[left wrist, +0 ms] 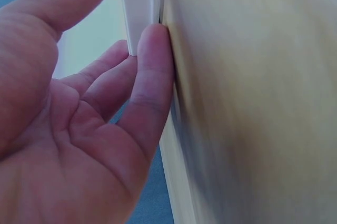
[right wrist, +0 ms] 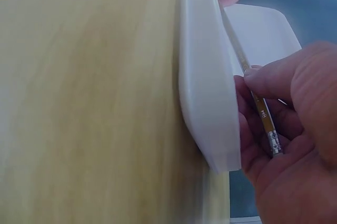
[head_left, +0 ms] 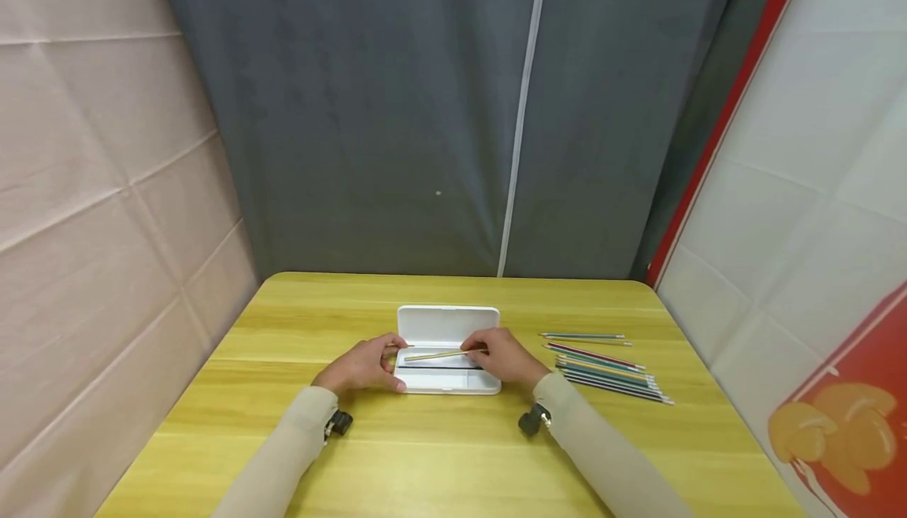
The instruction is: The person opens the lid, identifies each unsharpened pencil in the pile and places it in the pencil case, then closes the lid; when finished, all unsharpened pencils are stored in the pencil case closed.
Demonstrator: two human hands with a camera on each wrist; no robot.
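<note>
A white pencil case lies on the table with its lid raised at the back. My left hand holds the case's left end, thumb near the front corner and fingers spread along that side; in the left wrist view, fingertips touch the white wall. Over the case's tray, my right hand pinches a yellow pencil between thumb and fingers. The right wrist view shows the pencil's gold shaft and its metal ferrule toward the palm. Whether its far tip touches the case I cannot tell.
Right of the case, several pencils in dark, green, yellow and red lie side by side. Slightly farther back lie more pencils. The yellow wood-grain table ends at a grey curtain, with pale cloth walls on both sides.
</note>
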